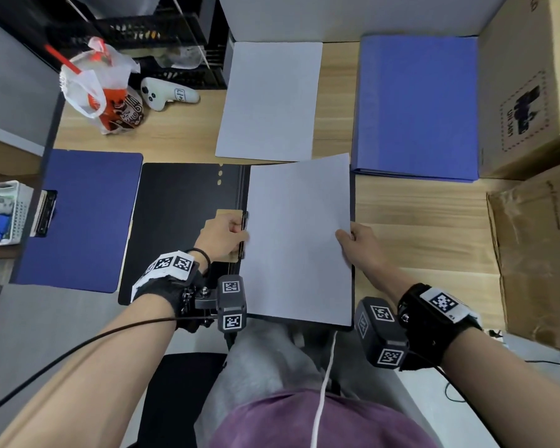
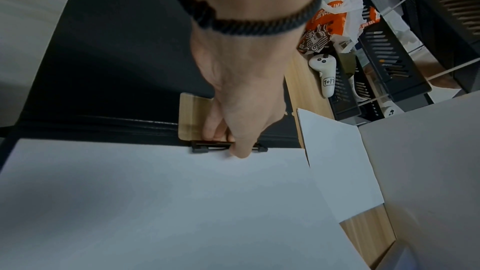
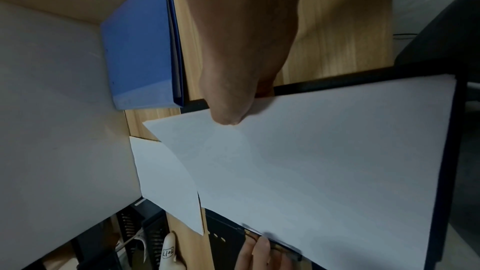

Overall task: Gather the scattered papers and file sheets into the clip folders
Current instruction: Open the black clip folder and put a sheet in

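Two hands on this one: black open clip folder point(image 1: 181, 227) flat on the tabletop point(image 1: 417, 227), plain white sheet point(image 1: 299, 240) lying on its right half. Left hand point(image 1: 223, 236) squeezes the clip point(image 2: 205, 148) at the spine, right hand point(image 1: 358, 242) pinches the sheet's right edge.
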`<state>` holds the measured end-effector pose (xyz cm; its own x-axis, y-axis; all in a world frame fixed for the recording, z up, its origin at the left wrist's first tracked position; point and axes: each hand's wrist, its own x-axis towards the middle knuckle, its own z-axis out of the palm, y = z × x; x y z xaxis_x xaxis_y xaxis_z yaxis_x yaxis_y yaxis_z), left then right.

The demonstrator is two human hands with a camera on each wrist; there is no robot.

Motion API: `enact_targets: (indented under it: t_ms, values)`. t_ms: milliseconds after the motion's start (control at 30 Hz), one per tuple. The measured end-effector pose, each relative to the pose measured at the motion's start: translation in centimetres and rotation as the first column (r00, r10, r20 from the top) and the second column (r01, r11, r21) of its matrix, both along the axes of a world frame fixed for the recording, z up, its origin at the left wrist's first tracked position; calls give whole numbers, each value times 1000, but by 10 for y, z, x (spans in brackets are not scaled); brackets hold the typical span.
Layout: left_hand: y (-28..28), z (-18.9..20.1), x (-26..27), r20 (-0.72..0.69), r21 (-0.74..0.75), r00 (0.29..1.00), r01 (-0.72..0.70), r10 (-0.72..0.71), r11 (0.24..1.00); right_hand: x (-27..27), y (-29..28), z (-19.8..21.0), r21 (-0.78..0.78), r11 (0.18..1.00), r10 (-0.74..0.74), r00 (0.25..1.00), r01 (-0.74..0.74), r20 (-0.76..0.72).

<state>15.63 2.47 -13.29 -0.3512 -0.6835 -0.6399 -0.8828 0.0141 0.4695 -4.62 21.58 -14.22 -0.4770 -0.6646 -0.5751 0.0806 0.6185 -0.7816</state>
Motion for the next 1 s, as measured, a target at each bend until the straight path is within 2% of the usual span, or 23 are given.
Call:
enact_targets:
  t_ms: [300, 433, 500, 600, 667, 700, 800, 867, 1000]
  values:
    - [9, 0, -5, 77, -174, 994, 86, -73, 981, 2, -4, 2, 66, 997, 37, 999, -38, 15]
    - [11, -5, -8, 84, -234, 996, 57, -38, 971, -5, -4, 10, 138, 981, 115, 985, -133, 131]
    - [10, -4, -9, 74, -222, 996, 64, -49, 973, -11, -5, 10, 170, 984, 38, 991, -60, 126]
    - [1, -5, -5, 49, -146, 994, 109, -103, 983, -19, -10, 7, 193, 966, -162, 984, 174, -76]
    - [-8, -4, 2, 15, -64, 990, 138, -137, 988, -19, -20, 9, 164, 963, -195, 971, 216, -139]
    - [-13, -2, 7, -11, -11, 990, 138, -138, 990, -15, -27, 12, 149, 966, -198, 974, 213, -109]
    - [-27, 5, 30, -99, 69, 992, 85, -77, 994, 7, -52, 19, 149, 981, -138, 988, 126, 69]
    - [-40, 9, 52, -117, -11, 993, -6, 4, 1000, 27, -69, 18, 172, 984, -71, 985, 43, 156]
    - [-69, 2, 116, -69, -129, 980, -195, 188, 972, 66, -95, 13, 205, 978, -2, 981, -39, 194]
